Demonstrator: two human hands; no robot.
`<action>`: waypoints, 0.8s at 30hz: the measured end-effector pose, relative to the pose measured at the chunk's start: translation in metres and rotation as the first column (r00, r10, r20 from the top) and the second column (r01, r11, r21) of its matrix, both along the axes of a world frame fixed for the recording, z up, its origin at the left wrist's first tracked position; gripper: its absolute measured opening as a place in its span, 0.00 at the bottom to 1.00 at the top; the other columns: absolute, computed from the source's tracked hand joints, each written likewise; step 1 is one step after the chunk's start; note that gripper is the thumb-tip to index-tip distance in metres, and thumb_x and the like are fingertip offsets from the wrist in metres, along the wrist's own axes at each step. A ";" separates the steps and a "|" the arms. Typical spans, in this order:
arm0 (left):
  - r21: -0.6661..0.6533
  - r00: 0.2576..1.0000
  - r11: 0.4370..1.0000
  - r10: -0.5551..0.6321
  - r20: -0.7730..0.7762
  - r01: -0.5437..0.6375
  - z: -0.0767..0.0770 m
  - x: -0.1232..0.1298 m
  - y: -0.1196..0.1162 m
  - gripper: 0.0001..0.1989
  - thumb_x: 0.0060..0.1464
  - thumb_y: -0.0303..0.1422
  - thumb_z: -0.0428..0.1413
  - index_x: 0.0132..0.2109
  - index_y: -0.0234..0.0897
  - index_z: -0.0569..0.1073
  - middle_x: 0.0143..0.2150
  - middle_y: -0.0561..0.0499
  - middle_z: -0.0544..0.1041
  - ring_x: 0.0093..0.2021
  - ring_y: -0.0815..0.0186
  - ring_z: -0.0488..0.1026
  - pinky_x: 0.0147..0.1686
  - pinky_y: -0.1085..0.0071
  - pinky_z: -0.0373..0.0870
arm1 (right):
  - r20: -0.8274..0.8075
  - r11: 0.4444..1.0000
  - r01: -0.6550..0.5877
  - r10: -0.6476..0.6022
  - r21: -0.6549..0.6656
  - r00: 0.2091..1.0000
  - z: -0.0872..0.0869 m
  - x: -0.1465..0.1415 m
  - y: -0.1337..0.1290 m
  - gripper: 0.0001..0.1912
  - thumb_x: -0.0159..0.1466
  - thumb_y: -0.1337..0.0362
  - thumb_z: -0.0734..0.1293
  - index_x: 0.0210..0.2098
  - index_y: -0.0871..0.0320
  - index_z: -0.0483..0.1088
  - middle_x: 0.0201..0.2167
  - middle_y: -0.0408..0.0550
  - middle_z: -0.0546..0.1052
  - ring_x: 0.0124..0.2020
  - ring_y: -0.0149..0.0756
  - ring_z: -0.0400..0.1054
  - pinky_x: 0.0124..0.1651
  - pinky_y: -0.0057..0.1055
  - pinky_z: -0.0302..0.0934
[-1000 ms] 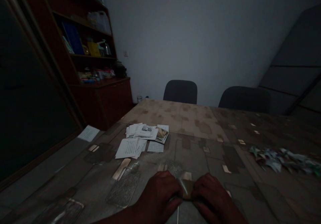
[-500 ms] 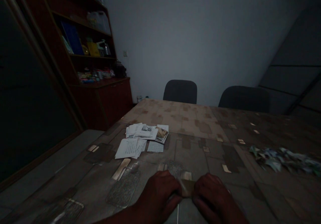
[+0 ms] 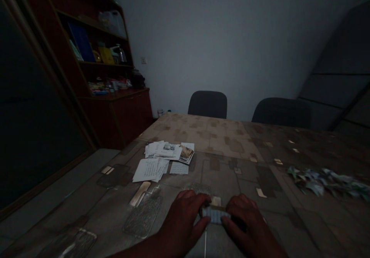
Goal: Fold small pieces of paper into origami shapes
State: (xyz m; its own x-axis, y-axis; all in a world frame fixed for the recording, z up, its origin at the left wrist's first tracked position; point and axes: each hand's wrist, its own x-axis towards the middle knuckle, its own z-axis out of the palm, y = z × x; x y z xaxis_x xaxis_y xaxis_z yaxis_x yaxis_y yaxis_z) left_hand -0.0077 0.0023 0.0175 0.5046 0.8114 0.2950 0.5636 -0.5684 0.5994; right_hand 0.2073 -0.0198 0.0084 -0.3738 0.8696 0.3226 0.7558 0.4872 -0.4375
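**Small striped piece (image 3: 215, 216) gripped at both ends**

We grasp it between our left hand (image 3: 185, 215) and our right hand (image 3: 245, 217), thumbs on the near side, fingers curled over the far edge. It sits on our side of the card pile (image 3: 170, 152) and slightly right of it, above the bench (image 3: 225, 246); whether the two touch, we cannot tell.

Well beyond the card pile, to its left, we see a red-brown cabinet (image 3: 131, 109). One shelf carries a flat blue panel (image 3: 82, 42), a boxy yellow item (image 3: 106, 54) and a silvery vessel (image 3: 121, 54); a translucent container (image 3: 117, 24) stands higher (too dim for us to make out its contents).

The card pile is thin white paper, printed, overlapping loosely. Well to its right lie crumpled, leaf-like scraps (image 3: 326, 183). Rectangles pattern the bench's slightly shiny surface. Beyond the card pile, to its right, stands a dark, round-cornered chair (image 3: 207, 104).
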 end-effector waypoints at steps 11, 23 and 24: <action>0.124 0.966 0.982 -0.163 0.203 0.140 -0.003 -0.003 0.000 0.05 0.55 0.23 0.52 0.36 0.37 0.70 0.33 0.49 0.76 0.36 0.62 0.70 0.38 0.66 0.63 | -0.167 0.982 -0.120 0.144 0.145 0.975 0.016 0.002 -0.005 0.06 0.64 0.73 0.64 0.35 0.55 0.68 0.28 0.43 0.75 0.32 0.38 0.68 0.37 0.37 0.60; 0.371 0.947 0.923 -0.203 0.248 0.101 0.004 -0.005 -0.002 0.10 0.54 0.22 0.49 0.35 0.39 0.71 0.39 0.48 0.76 0.38 0.60 0.69 0.39 0.63 0.62 | -0.066 0.884 -0.168 0.217 0.436 0.974 0.013 0.010 -0.007 0.09 0.62 0.72 0.64 0.39 0.52 0.69 0.31 0.46 0.78 0.30 0.40 0.69 0.36 0.39 0.58; 0.370 0.947 0.923 -0.207 0.246 0.106 0.004 -0.005 -0.002 0.10 0.54 0.21 0.49 0.36 0.39 0.71 0.40 0.48 0.76 0.39 0.60 0.69 0.40 0.63 0.62 | -0.066 0.881 -0.168 0.219 0.443 0.974 0.012 0.010 -0.007 0.08 0.63 0.71 0.64 0.39 0.52 0.69 0.31 0.46 0.78 0.30 0.40 0.69 0.36 0.39 0.57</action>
